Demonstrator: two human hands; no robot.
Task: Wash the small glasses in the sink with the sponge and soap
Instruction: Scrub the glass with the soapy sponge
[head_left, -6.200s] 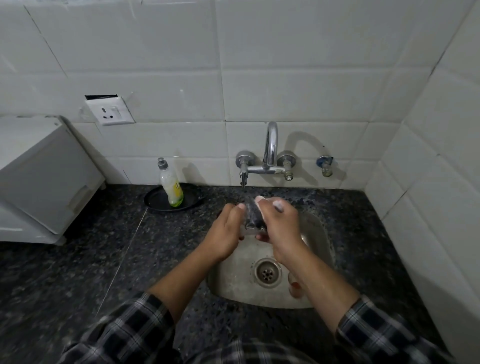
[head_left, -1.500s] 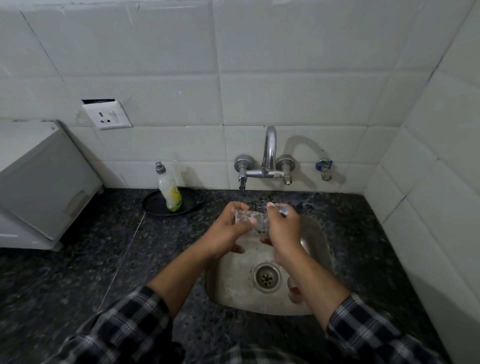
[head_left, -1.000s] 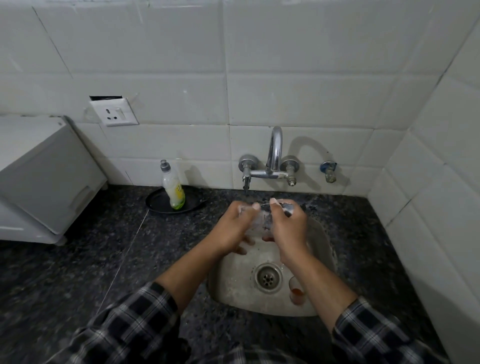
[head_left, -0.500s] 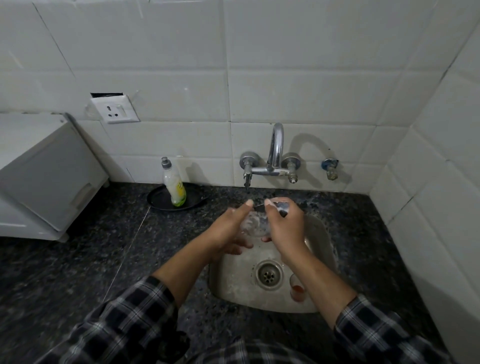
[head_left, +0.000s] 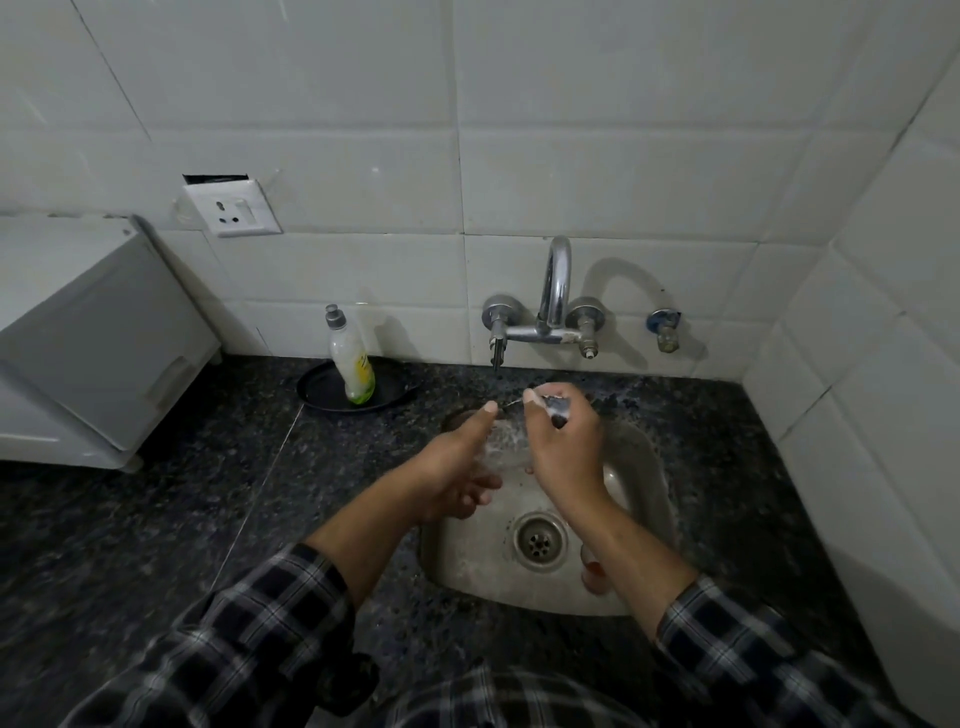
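Observation:
Over the steel sink (head_left: 641, 467) my left hand (head_left: 451, 470) grips a small clear glass (head_left: 503, 441), its thumb along the rim and fingers curled under it. My right hand (head_left: 563, 441) pinches a dark sponge (head_left: 557, 405) against the glass's right side. Both hands hang just below the tap (head_left: 555, 291). A second small glass with reddish residue (head_left: 592, 569) stands in the sink's front right, partly hidden by my right forearm. The soap bottle (head_left: 352, 358) stands upright on a black dish left of the sink.
A black dish (head_left: 322, 392) sits on the dark granite counter (head_left: 156, 519). A white appliance (head_left: 88, 338) fills the left side. A wall socket (head_left: 231, 210) is above it. White tiled walls close the back and right. The drain (head_left: 540, 540) lies mid-sink.
Both hands have stayed over the sink, working the sponge and glass against each other. Six seconds ago the dark sponge was between the hands; now the glass shows between them, a little lower.

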